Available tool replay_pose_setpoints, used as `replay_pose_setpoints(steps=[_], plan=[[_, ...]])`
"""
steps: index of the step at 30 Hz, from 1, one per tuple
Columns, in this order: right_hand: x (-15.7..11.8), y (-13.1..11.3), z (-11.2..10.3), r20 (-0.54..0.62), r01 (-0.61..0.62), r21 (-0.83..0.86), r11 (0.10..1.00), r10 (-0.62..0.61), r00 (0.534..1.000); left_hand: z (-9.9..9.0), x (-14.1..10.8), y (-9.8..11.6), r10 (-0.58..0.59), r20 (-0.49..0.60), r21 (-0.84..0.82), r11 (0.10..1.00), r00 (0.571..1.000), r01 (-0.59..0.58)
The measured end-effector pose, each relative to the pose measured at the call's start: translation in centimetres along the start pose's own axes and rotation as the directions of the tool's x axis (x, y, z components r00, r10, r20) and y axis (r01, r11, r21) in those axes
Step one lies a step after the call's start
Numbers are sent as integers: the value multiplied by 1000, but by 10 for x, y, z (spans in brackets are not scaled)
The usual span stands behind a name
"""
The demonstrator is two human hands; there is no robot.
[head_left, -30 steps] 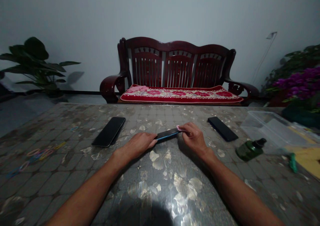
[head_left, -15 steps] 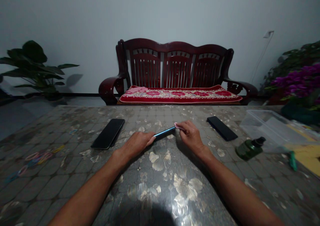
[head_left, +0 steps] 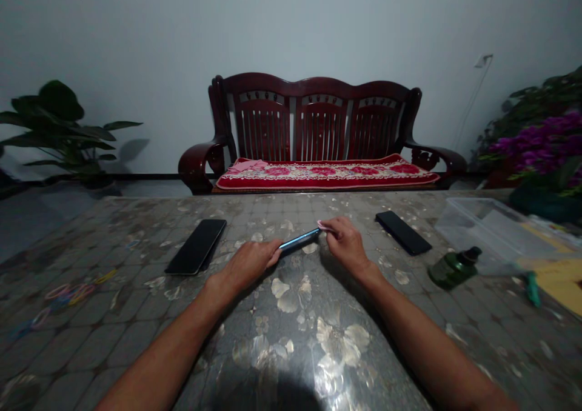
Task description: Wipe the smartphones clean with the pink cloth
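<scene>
Seen nearly edge-on, a phone [head_left: 299, 240] with a shiny blue edge is tilted just above the table, its right end higher than its left. My left hand [head_left: 254, 258] is closed on the phone's left end. At the other end, my right hand [head_left: 346, 244] pinches a small pink piece [head_left: 324, 225], perhaps cloth, against the phone's corner. My fingers hide most of that piece. A black phone [head_left: 197, 247] lies left of my left hand, on top of something dark. Another dark phone [head_left: 402, 233] rests to the right of my right hand.
Right of the hands stand a green bottle [head_left: 452, 269] with a black cap and a clear plastic box [head_left: 477, 229]. Beside them are a yellow sheet [head_left: 561, 280] and a green object [head_left: 532, 290]. Coloured bands [head_left: 75, 293] lie at left. A wooden bench [head_left: 321, 120] stands behind the table.
Both hands keep their grip on the phone and the pink piece, almost in the same place. The whole view has shifted very slightly.
</scene>
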State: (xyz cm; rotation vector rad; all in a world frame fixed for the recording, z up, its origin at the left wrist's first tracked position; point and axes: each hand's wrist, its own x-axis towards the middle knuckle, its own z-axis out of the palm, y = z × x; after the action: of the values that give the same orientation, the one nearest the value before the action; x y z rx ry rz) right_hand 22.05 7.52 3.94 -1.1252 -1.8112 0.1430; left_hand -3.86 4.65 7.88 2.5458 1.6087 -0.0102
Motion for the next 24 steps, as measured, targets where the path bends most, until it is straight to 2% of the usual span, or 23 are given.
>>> replay_pose_setpoints(steps=[4,7,11,13,16,18,21,24], plan=[[1,5,5,-47,-152,84,985,157,987,6,3,-5,-4,-28,3,1000,1000,4],[2,12,12,-51,-314,187,931,328,943,9,8,-7,-15,-58,-31,999,998,13],[5,23,18,11,-545,356,759,580,815,12,11,-2,-38,-85,-66,997,996,33],[7,28,18,16,-609,399,686,659,752,14,11,0,-54,-93,-74,996,994,47],[7,33,14,10,-645,439,625,715,699,17,10,0,-51,-105,-146,989,993,35],[5,33,13,69,-670,467,577,731,679,19,10,-2,-24,-113,-228,974,993,-2],[0,31,16,220,-704,496,509,711,668,19,11,-5,-5,-124,-304,952,992,-33],[-2,28,20,253,-711,493,501,700,668,21,14,-6,-34,-126,-349,937,991,-12]])
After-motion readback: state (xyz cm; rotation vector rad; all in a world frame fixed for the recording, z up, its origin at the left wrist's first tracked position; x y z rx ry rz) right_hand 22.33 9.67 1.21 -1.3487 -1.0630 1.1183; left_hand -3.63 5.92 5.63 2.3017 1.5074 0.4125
